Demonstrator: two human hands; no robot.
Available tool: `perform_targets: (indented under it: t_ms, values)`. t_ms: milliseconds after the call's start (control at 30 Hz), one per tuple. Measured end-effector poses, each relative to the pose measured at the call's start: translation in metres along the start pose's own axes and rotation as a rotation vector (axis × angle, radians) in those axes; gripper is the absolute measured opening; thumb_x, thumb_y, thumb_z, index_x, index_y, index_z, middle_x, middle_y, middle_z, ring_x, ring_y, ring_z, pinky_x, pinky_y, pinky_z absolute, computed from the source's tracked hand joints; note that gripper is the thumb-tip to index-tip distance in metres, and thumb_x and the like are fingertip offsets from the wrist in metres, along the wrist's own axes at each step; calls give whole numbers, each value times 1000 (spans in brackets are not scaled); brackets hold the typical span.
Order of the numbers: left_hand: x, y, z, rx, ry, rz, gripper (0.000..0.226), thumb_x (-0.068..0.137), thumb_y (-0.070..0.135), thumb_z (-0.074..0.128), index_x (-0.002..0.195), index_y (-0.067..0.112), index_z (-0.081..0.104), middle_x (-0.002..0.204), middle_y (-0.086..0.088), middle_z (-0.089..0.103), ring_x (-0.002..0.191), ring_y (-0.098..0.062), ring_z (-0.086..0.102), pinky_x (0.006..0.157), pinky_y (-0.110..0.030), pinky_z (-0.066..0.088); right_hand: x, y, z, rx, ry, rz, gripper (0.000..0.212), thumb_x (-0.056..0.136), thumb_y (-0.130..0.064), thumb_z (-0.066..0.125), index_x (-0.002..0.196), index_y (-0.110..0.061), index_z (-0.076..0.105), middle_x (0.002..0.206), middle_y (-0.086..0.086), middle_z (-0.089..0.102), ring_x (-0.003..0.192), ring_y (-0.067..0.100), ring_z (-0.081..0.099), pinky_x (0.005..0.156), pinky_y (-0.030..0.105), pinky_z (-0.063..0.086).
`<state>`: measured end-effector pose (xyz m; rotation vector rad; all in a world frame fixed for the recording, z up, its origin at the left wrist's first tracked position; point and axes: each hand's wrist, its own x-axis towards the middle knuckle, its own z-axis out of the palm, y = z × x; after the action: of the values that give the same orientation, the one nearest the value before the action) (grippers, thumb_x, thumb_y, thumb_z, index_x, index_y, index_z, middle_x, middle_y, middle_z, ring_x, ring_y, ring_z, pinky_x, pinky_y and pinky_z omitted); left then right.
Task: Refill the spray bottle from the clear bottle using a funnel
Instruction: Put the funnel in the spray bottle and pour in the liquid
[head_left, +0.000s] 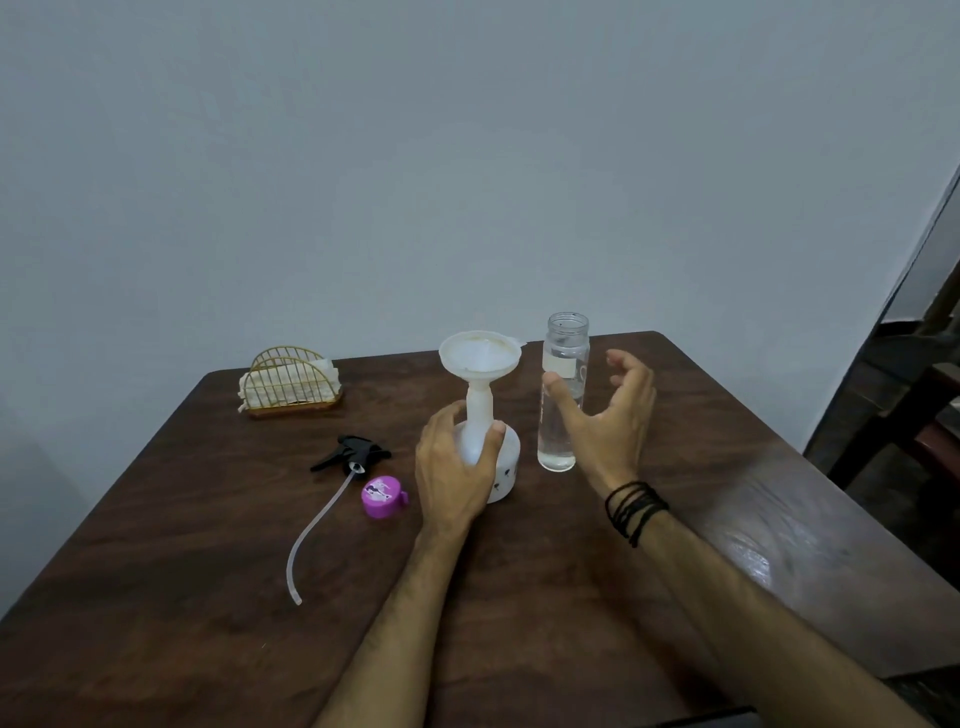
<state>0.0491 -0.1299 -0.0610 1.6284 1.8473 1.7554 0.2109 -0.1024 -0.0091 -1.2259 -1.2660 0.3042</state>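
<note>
On a dark wood table (208, 597) by a pale wall (363, 156), left hand (457, 467) grip clasping spray bottle (506, 467), right hand (613, 415) grip spread near clear bottle (563, 395)

Left hand (457, 462) is wrapped around the spray bottle (498, 457), thumb on one side, fingers curled round the other, forearm reaching straight in. Right hand (608, 415) is spread wide, palm facing left, holding nothing, beside the left hand. Black cords (635, 506) circle the right wrist.

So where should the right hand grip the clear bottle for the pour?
Probably around the middle of the clear bottle, coming from its right side, where the open right hand already is. It stands upright, uncapped and straight-walled, and the funnel crowds its left.
</note>
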Motion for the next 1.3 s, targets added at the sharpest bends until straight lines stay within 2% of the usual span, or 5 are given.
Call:
perform_targets:
  t_ms: [267, 467, 600, 800, 1300]
  values:
    - [22, 31, 3, -134, -46, -56, 50, 84, 58, 70, 115, 19, 62, 104, 9, 71, 95, -4, 65, 79, -19, 50, 22, 8, 11, 26, -423, 22, 71, 74, -36, 87, 130, -20, 47, 114, -11, 61, 96, -4, 58, 78, 5, 42]
    - [23, 32, 11, -246, -22, -79, 26, 98, 38, 61, 110, 16, 66, 88, 12, 69, 84, -5, 66, 68, -10, 46, 32, 1, 11, 63, -448, -66, 56, 77, -27, 85, 119, -23, 48, 117, -4, 67, 100, 6, 66, 84, 21, 51]
    - [23, 28, 14, -247, 4, -38, 41, 98, 46, 55, 130, 21, 57, 103, 8, 73, 95, -5, 69, 79, -20, 53, 51, -8, 1, -8, -461, -192, 63, 79, -30, 82, 128, -22, 45, 124, -2, 65, 107, 11, 65, 90, 27, 54]
    - [20, 20, 18, -234, 23, 20, 33, 98, 51, 47, 103, 22, 61, 87, 8, 71, 84, -11, 69, 74, -41, 57, 79, -16, -11, -258, -481, -444, 70, 82, -29, 76, 140, -25, 37, 123, -2, 59, 110, 18, 60, 88, 42, 55]
    - [17, 21, 18, -254, 49, 49, 36, 98, 49, 48, 96, 16, 63, 81, 4, 69, 77, -16, 68, 69, -36, 55, 102, -31, -9, -518, -426, -736, 67, 68, 6, 62, 131, -15, 52, 107, 7, 58, 92, 27, 55, 90, 34, 38]
